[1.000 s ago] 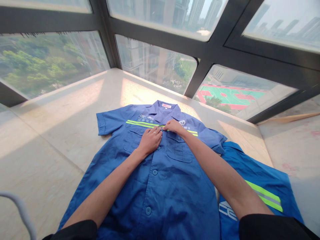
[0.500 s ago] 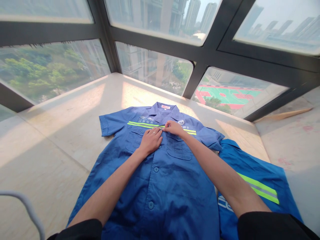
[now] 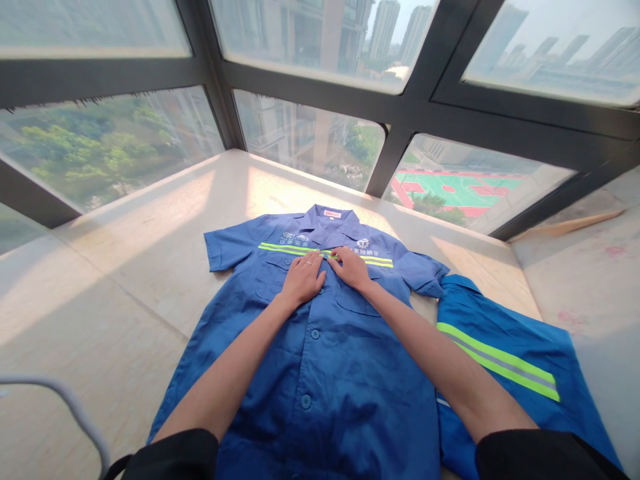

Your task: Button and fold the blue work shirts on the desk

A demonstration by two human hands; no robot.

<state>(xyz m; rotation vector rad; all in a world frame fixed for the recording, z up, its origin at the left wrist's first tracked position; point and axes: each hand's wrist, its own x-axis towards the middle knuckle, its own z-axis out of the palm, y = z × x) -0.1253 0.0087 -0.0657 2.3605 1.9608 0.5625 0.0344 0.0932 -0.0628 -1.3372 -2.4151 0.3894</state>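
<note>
Apparently buttoned below, open at the collar (image 3: 311, 225), the blue shirt (image 3: 360, 360) lay on the windowsill (image 3: 105, 267) beneath my flattened left hand (image 3: 303, 276) and curled right hand (image 3: 353, 268), whose pinch I couldn't tell

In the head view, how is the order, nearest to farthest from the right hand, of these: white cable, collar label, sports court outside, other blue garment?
From the right hand:
1. Collar label: just beyond it.
2. Other blue garment: to its right.
3. White cable: far left, lower corner.
4. Sports court: outdoors, down below.
</note>
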